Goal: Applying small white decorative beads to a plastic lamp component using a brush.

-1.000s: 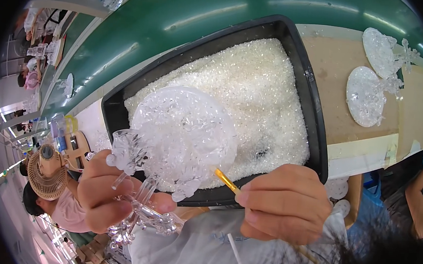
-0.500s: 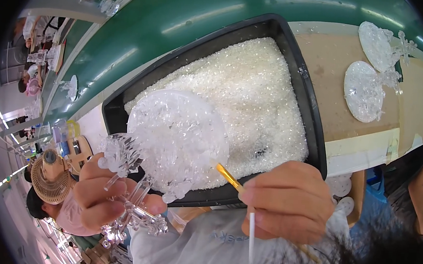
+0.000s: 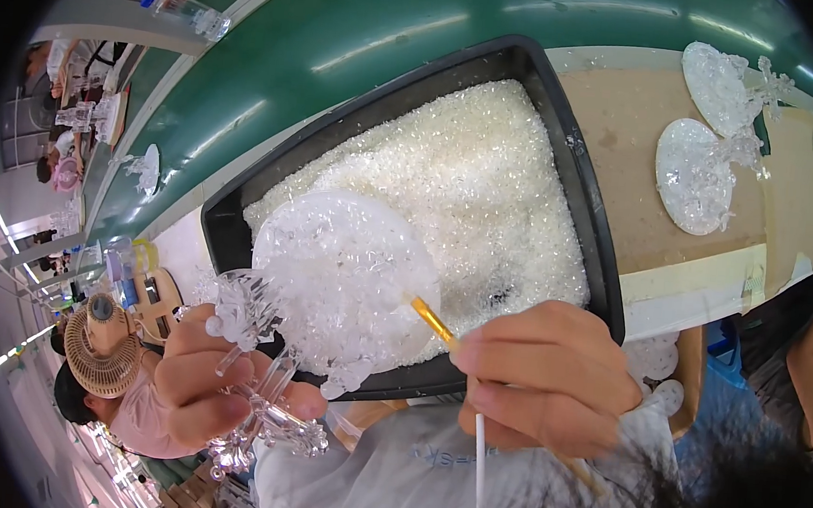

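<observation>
Here's my left hand (image 3: pixel 201 376), low on the left, fingers curled and thumb pressed in, pinching the clear stems (image 3: pixel 273 377) of a see-through ornament. Its round disc (image 3: pixel 339 258), frosty and strewn with glinting bits, sits over the near left part of the black tray (image 3: pixel 608 241), right above the heap of glittering white granules (image 3: pixel 472 154). A clear, ridged piece (image 3: pixel 247 308) juts up beside my knuckles, at the disc's lower left.

Over to my right hand (image 3: pixel 545 375): fingers folded together, thumb and forefinger pinching a brush (image 3: pixel 435 321) by its gold-coloured end, pale bristles pointed at the disc's right side. White on white there, so I can't fairly tell whether the bristles touch it or hang just above.

Out to the right, two more disc ornaments (image 3: pixel 696 177) (image 3: pixel 721 83) lie next to each other on a brown board (image 3: pixel 618 108). The green tabletop (image 3: pixel 385 42) curves away behind the tray, and a beige fan (image 3: pixel 101 345) stands off at the left.
</observation>
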`<action>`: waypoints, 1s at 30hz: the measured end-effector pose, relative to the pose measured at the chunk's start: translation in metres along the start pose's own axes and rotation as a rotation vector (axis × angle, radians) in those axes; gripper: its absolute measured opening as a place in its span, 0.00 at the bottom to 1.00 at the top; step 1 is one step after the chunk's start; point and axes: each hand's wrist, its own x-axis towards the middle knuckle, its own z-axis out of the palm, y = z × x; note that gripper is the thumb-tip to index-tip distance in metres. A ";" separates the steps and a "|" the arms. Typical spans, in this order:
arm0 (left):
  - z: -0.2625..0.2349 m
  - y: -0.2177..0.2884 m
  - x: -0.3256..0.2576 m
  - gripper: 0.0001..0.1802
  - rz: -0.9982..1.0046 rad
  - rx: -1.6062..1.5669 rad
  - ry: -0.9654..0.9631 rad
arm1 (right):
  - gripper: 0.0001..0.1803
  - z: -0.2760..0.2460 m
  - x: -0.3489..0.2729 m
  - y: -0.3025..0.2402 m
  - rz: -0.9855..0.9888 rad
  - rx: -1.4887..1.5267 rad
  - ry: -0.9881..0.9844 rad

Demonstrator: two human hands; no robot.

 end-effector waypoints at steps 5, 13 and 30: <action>-0.038 0.003 -0.027 0.34 0.011 0.003 -0.011 | 0.15 -0.001 -0.001 0.000 0.010 0.018 0.033; -0.044 0.002 -0.023 0.34 0.026 0.013 -0.025 | 0.08 0.005 0.002 0.001 -0.025 0.040 0.143; -0.023 0.006 -0.011 0.34 0.005 0.028 -0.056 | 0.07 0.007 -0.001 0.001 -0.062 0.116 0.166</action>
